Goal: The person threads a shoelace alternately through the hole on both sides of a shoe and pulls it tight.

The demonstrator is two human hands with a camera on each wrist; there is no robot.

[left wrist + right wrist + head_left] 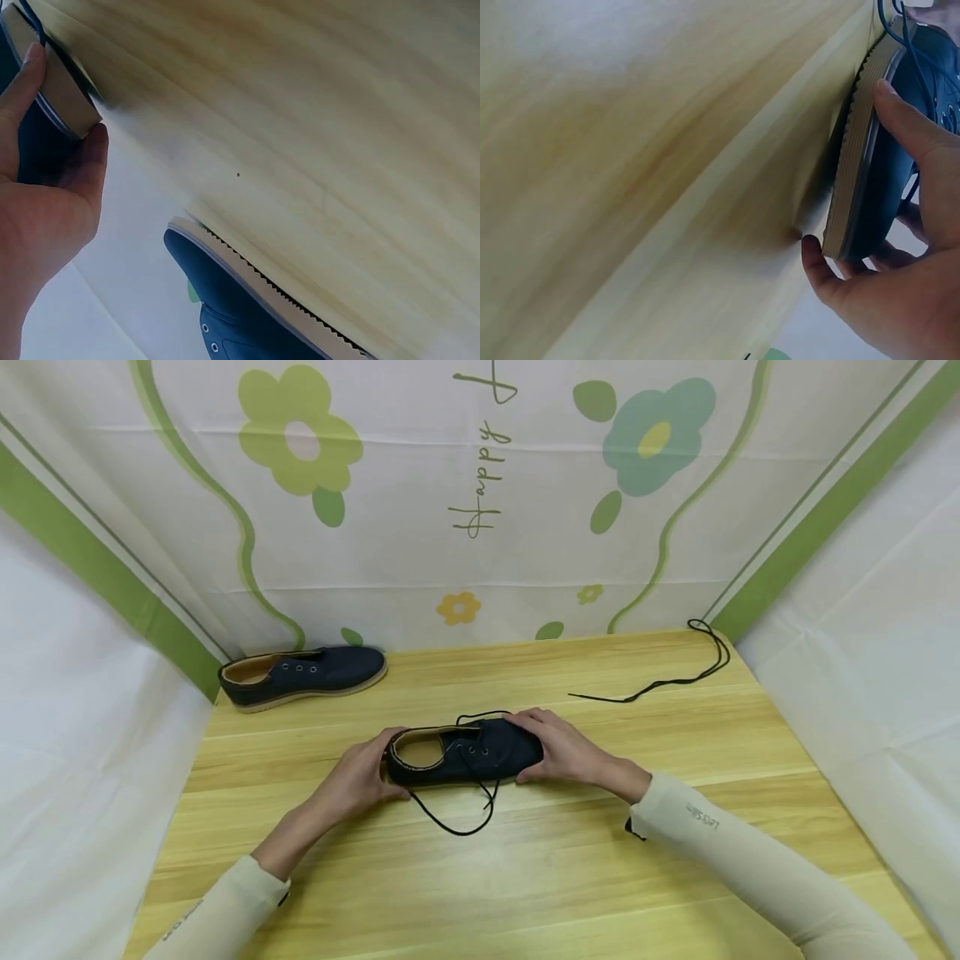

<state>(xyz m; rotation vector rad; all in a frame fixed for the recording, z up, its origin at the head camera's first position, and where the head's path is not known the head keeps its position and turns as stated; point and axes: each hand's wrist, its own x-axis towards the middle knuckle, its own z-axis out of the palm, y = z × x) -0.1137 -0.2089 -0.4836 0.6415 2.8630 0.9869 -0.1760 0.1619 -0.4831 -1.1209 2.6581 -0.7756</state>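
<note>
A dark navy shoe (450,756) lies sideways near the middle of the table, its toe to the right. My left hand (365,777) grips the heel end, thumb on the near side and fingers round the back. At the toe my right hand (558,747) holds the shoe from both sides, as the right wrist view also shows along the tan sole (853,150). A black shoelace (461,833) runs through some eyelets; one end loops toward the near side, and another part shows beyond the shoe.
A second navy shoe (337,671), with no lace in its visible eyelets, stands at the back left. A loose black shoelace (675,681) lies at the back right. White cloth with printed flowers (480,552) hangs behind the wooden table (465,902).
</note>
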